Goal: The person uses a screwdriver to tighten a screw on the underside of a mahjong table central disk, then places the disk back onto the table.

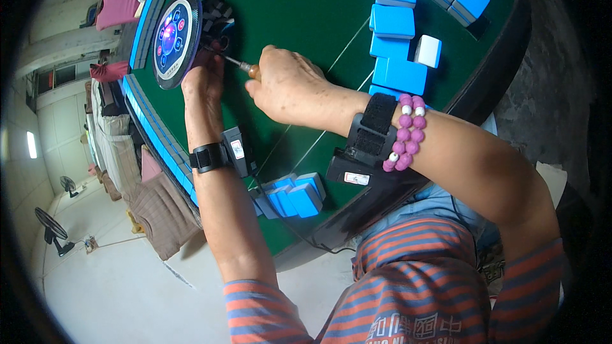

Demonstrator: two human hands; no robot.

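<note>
My right hand (290,86) grips a screwdriver (241,64) by its wooden handle, and the metal tip points into a dark round opening (218,25) in the middle of a green game table (306,13). A round black panel (175,38) with lit coloured buttons stands tilted up beside that opening. My left hand (203,79) is under the panel's lower edge and touches it. Both wrists carry black strapped devices, and the right wrist also has a pink bead bracelet (407,132).
Blue-backed tiles (395,22) lie in rows at the table's far right, one white tile (428,51) among them. A few more blue tiles (296,195) sit near the table's near edge. Two standing fans (54,229) and folded cloth are on the floor at left.
</note>
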